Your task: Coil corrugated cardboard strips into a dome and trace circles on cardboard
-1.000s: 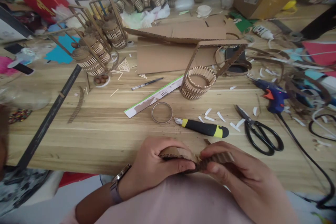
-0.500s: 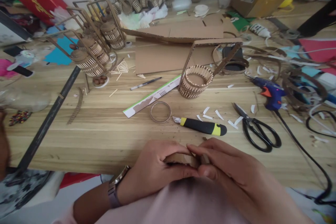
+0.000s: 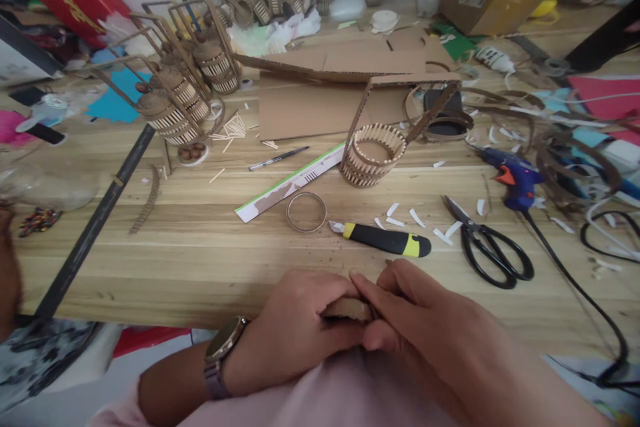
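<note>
My left hand (image 3: 295, 327), with a watch on its wrist, and my right hand (image 3: 425, 327) are pressed together at the near edge of the wooden table (image 3: 200, 260). Both are closed round a small rolled strip of corrugated cardboard (image 3: 347, 308), of which only a brown sliver shows between the fingers. A yellow-and-black utility knife (image 3: 383, 240) lies just beyond my hands, with a thin cardboard ring (image 3: 306, 212) to its left.
Black scissors (image 3: 493, 247) and a blue glue gun (image 3: 510, 177) with its black cord lie at the right. A stick-walled cardboard basket (image 3: 373, 153), a green-edged ruler (image 3: 290, 183), a pen (image 3: 279, 159), cardboard sheets (image 3: 310, 110) and several finished baskets (image 3: 175, 97) fill the back. Another person's arm (image 3: 7, 273) shows at the left edge.
My hands have closed together over the cardboard strip. A second ago a longer ribbed length showed under my right fingers; now it is almost wholly hidden.
</note>
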`<action>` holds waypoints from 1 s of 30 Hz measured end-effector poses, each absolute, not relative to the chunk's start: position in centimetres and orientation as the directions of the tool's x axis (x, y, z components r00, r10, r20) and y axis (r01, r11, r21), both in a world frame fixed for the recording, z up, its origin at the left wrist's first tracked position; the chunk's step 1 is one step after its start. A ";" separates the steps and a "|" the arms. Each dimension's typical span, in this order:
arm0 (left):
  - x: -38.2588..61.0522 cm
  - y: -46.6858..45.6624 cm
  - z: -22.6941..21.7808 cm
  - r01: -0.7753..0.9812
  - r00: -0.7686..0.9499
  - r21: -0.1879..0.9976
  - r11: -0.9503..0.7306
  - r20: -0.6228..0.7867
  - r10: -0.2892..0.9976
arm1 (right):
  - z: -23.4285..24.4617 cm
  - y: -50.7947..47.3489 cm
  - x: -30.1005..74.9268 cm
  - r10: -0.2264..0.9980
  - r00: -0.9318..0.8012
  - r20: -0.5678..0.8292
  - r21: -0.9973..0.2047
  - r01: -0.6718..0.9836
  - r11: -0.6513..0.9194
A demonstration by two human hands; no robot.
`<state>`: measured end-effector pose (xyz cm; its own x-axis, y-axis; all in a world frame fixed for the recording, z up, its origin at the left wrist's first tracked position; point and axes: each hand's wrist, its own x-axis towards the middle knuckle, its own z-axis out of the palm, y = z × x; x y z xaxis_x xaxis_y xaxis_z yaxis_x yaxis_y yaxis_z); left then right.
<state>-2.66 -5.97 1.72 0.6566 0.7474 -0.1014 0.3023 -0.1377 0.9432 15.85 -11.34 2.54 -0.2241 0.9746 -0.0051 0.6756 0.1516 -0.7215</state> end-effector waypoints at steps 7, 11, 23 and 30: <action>-2.1 -5.8 1.9 0.331 0.552 0.940 0.086 -0.266 0.791 | 3.8 -10.7 14.0 0.870 -0.468 0.157 -0.103 0.868 0.486; -2.6 -4.8 1.5 0.200 0.477 0.965 0.173 -0.250 0.843 | 4.4 -9.5 15.7 0.937 -0.339 0.084 -0.515 0.790 0.332; -2.1 -3.8 -0.1 0.191 0.359 0.981 0.036 -0.104 0.927 | 0.8 -8.6 16.7 0.973 -0.115 -0.199 -0.944 0.291 -0.158; -1.4 -3.8 -0.2 0.338 0.257 0.939 -0.061 -0.030 0.966 | 0.6 -7.7 16.0 0.984 -0.085 -0.154 -0.923 0.369 -0.113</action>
